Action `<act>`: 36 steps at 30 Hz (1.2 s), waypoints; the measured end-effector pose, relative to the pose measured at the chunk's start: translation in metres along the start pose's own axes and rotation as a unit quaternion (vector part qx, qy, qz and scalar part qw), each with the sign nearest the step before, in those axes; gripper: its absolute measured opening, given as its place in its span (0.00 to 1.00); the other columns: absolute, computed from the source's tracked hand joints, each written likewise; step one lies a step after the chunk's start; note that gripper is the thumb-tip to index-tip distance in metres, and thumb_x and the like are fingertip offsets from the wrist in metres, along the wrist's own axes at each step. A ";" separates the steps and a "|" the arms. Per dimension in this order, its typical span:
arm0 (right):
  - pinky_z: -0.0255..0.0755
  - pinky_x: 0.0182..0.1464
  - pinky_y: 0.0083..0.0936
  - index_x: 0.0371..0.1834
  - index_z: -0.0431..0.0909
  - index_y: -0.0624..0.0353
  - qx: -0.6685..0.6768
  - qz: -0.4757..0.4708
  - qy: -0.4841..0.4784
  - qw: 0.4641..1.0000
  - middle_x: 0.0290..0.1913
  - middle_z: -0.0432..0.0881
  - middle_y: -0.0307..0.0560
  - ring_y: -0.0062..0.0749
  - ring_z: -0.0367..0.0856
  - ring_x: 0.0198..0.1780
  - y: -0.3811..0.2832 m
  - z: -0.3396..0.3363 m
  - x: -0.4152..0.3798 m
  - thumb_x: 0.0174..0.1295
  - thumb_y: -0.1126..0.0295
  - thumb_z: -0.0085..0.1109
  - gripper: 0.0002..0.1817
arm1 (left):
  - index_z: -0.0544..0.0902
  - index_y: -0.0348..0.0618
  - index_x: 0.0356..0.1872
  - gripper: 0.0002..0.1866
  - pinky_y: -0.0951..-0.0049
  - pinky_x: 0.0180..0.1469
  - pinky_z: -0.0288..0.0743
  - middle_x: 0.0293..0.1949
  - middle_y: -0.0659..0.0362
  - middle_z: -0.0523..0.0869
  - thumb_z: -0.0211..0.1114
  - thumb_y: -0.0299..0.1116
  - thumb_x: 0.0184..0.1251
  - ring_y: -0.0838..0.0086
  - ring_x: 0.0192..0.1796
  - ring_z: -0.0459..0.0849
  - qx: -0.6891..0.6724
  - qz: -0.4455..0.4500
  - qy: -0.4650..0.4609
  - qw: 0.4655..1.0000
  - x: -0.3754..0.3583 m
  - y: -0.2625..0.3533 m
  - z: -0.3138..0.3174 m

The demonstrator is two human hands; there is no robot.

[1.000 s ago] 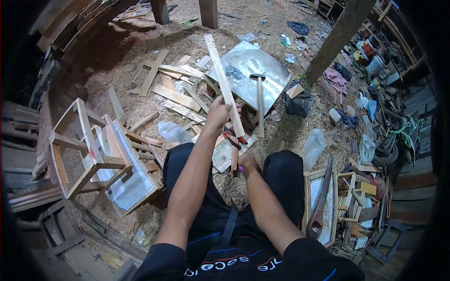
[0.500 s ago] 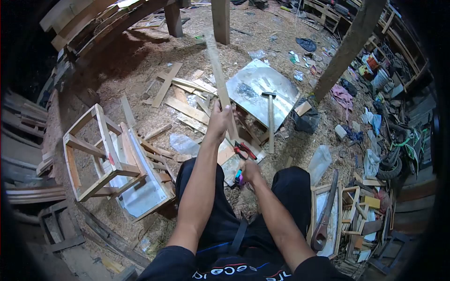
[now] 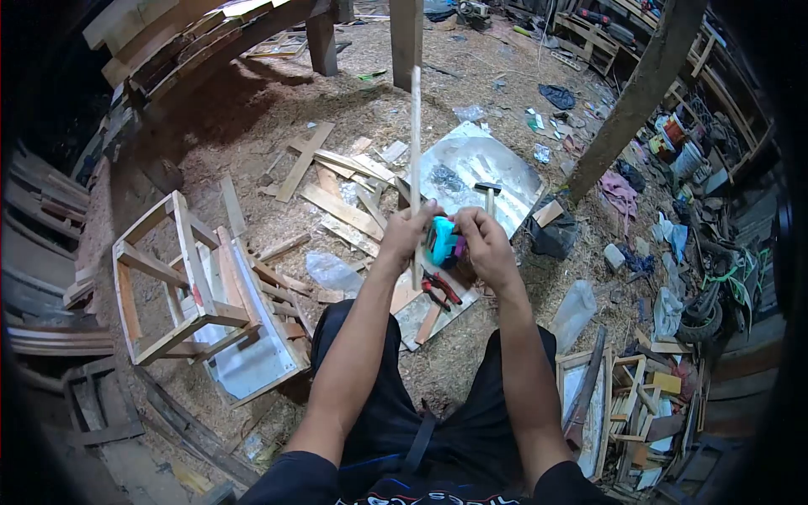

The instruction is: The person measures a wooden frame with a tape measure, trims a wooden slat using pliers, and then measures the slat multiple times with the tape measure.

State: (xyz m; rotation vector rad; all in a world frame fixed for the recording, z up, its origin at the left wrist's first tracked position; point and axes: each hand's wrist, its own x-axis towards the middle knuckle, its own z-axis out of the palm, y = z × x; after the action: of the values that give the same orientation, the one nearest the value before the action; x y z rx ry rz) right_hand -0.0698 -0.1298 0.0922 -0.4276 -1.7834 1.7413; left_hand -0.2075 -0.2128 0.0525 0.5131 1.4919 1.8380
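Note:
My left hand (image 3: 408, 231) grips a long thin wooden strip (image 3: 415, 143) and holds it nearly upright, edge-on to me, in front of my knees. My right hand (image 3: 484, 244) is closed on a teal and magenta tape measure (image 3: 441, 241), pressed close against the strip beside my left hand. Under both hands, red-handled pliers (image 3: 439, 289) lie on a sheet-metal scrap. A hammer (image 3: 488, 195) rests on the larger metal sheet (image 3: 471, 164) just beyond my hands.
A small wooden frame crate (image 3: 168, 278) stands to my left on sawdust. Loose wood offcuts (image 3: 337, 181) lie scattered ahead. A handsaw (image 3: 587, 387) and small frames (image 3: 640, 391) sit to my right. Posts (image 3: 640, 93) rise at the back; clutter fills the right edge.
My right hand came up from the floor with the tape measure and met the left hand. The strip swung from a leftward lean to nearly upright.

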 end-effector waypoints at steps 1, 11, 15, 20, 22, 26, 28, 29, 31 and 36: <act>0.70 0.34 0.17 0.36 0.76 0.62 0.091 0.022 -0.012 0.996 0.34 0.79 0.37 0.14 0.72 0.31 -0.002 0.002 0.005 0.71 0.62 0.52 0.13 | 0.83 0.36 0.34 0.19 0.81 0.30 0.72 0.27 0.63 0.83 0.65 0.46 0.65 0.83 0.28 0.79 -0.068 -0.037 -0.015 0.997 -0.002 -0.003 0.008; 0.71 0.43 0.17 0.50 0.76 0.65 0.010 -0.009 0.058 0.998 0.40 0.80 0.40 0.17 0.75 0.39 0.026 0.024 -0.001 0.63 0.60 0.64 0.20 | 0.78 0.39 0.41 0.22 0.62 0.40 0.84 0.32 0.53 0.84 0.52 0.52 0.71 0.63 0.34 0.86 -0.341 -0.157 0.019 0.927 0.017 -0.044 0.013; 0.71 0.45 0.19 0.55 0.71 0.65 -0.122 -0.148 0.027 0.981 0.43 0.80 0.43 0.20 0.77 0.40 0.019 0.024 -0.011 0.63 0.64 0.62 0.22 | 0.75 0.40 0.40 0.23 0.60 0.37 0.85 0.30 0.54 0.82 0.51 0.54 0.71 0.63 0.30 0.85 -0.327 -0.201 -0.006 0.923 -0.006 -0.008 0.027; 0.72 0.42 0.22 0.54 0.70 0.63 -0.004 -0.053 0.066 0.996 0.38 0.78 0.44 0.23 0.77 0.38 0.038 0.005 -0.010 0.62 0.67 0.61 0.20 | 0.79 0.42 0.35 0.14 0.74 0.28 0.77 0.27 0.59 0.82 0.65 0.44 0.65 0.74 0.26 0.82 -0.279 -0.121 0.076 0.949 0.001 -0.017 0.028; 0.72 0.40 0.24 0.54 0.71 0.62 -0.156 -0.041 -0.004 0.987 0.35 0.78 0.45 0.25 0.76 0.36 0.037 -0.012 -0.012 0.61 0.67 0.60 0.19 | 0.79 0.40 0.36 0.14 0.78 0.27 0.74 0.26 0.61 0.82 0.68 0.41 0.63 0.78 0.26 0.81 -0.107 0.020 0.093 0.990 0.001 -0.011 0.022; 0.73 0.41 0.29 0.53 0.73 0.64 -0.247 0.004 -0.001 0.969 0.35 0.80 0.52 0.37 0.79 0.34 0.035 -0.020 -0.018 0.52 0.68 0.62 0.24 | 0.83 0.39 0.40 0.12 0.81 0.28 0.71 0.30 0.61 0.85 0.70 0.34 0.60 0.82 0.27 0.79 0.072 0.005 -0.012 0.997 -0.013 0.004 0.019; 0.74 0.42 0.32 0.52 0.73 0.65 -0.270 -0.015 0.015 0.963 0.37 0.80 0.56 0.43 0.81 0.37 0.040 -0.017 -0.015 0.50 0.68 0.62 0.24 | 0.84 0.38 0.40 0.12 0.82 0.28 0.70 0.29 0.62 0.84 0.71 0.33 0.59 0.83 0.27 0.78 0.091 0.030 -0.032 0.995 -0.017 0.002 0.024; 0.74 0.44 0.35 0.52 0.73 0.65 -0.293 -0.036 0.031 0.955 0.38 0.81 0.60 0.48 0.82 0.40 0.042 -0.017 -0.015 0.49 0.69 0.62 0.25 | 0.83 0.38 0.40 0.12 0.82 0.29 0.70 0.29 0.63 0.84 0.71 0.32 0.58 0.83 0.28 0.79 0.090 0.018 -0.042 0.995 -0.019 0.002 0.028; 0.74 0.43 0.34 0.52 0.73 0.64 -0.309 -0.016 0.033 0.950 0.38 0.81 0.59 0.45 0.82 0.39 0.038 -0.018 -0.015 0.50 0.69 0.61 0.24 | 0.83 0.36 0.40 0.11 0.82 0.31 0.72 0.30 0.63 0.85 0.71 0.29 0.57 0.83 0.30 0.79 0.058 0.019 -0.054 0.997 -0.019 -0.004 0.029; 0.73 0.44 0.34 0.52 0.74 0.63 -0.297 -0.034 0.004 0.954 0.38 0.81 0.58 0.43 0.82 0.39 0.033 -0.021 -0.017 0.51 0.69 0.60 0.23 | 0.84 0.37 0.39 0.10 0.82 0.31 0.72 0.31 0.62 0.85 0.71 0.28 0.56 0.83 0.29 0.79 0.061 0.000 -0.063 0.996 -0.016 -0.009 0.030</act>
State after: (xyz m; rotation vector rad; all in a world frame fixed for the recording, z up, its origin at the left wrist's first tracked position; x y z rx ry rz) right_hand -0.0497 -0.1215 0.0555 -0.6016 -2.2726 1.1238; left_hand -0.1738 -0.2028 0.0534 0.6750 1.5248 1.6903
